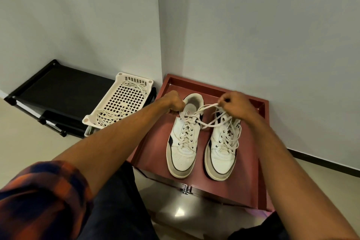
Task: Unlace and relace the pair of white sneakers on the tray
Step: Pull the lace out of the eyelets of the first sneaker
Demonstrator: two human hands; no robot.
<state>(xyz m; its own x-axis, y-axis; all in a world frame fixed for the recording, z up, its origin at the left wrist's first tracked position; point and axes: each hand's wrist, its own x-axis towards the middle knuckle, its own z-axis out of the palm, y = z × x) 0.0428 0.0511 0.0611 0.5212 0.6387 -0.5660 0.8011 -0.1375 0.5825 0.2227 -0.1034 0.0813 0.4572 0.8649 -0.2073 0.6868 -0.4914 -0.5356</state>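
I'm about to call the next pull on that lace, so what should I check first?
1. Right hand pinches the lace coming off the left sneaker: ok.
2. Left hand steadies that sneaker: cannot tell; its fingers curl at the collar and the grip is hidden.
3. Left sneaker fully unlaced: not ok; the lace crosses its lower eyelets.
4. Slack loop clear of the right sneaker: cannot tell; it reaches that shoe's side.
5. Both sneakers sit flat in the tray: ok.
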